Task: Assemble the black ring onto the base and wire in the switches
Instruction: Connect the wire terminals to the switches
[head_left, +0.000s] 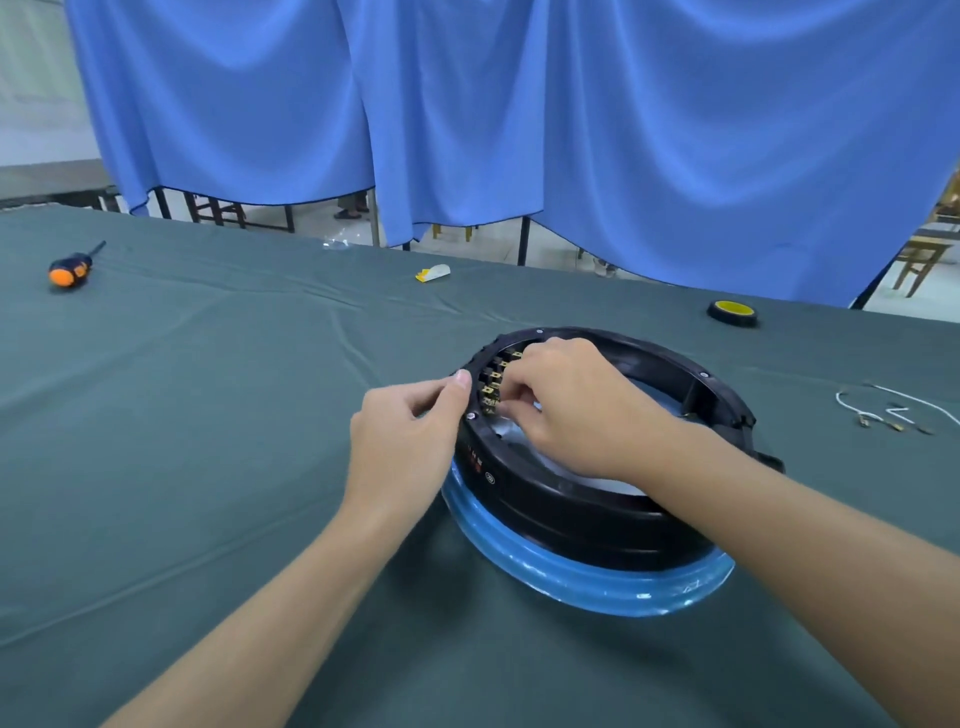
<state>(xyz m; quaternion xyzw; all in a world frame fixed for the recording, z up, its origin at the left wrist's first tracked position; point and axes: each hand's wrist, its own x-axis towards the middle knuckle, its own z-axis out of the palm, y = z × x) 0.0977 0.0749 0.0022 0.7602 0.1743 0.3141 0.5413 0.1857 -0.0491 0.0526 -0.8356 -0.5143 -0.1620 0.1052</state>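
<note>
The black ring sits on the blue base at the table's middle right. A row of switches with brass terminals lines the ring's inner left wall. My left hand grips the ring's outer left rim, thumb on top of the edge. My right hand reaches inside the ring, its curled fingertips pinching at the terminals; whatever they hold is hidden. Loose white wires with brass connectors lie on the cloth to the right.
An orange and black screwdriver lies at the far left. A small yellow and white piece rests near the table's back edge. A black and yellow tape roll sits behind the ring. Green cloth covers the table.
</note>
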